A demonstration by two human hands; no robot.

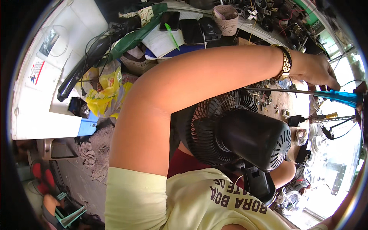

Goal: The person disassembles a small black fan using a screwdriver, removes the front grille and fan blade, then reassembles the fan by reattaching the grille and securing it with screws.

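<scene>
One black electric fan (237, 132) lies in the person's lap, motor housing upward. One left hand (314, 69), wearing a gold watch (285, 63), reaches over it; its grip closes on a blue-handled screwdriver (337, 96). The right hand is hidden behind the fan. Three dark phones (191, 28) rest on the cluttered worktop (276, 99) beyond.

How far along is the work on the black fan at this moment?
Done: nothing visibly taken apart; the black fan lies in the lap with its grille and motor housing on. In hand: the left hand reaches across to the blue-handled screwdriver at the right edge; whether it grips it is unclear. The right hand is mostly hidden behind the fan. Left: any work on the fan itself; the tool is not touching it.
</scene>
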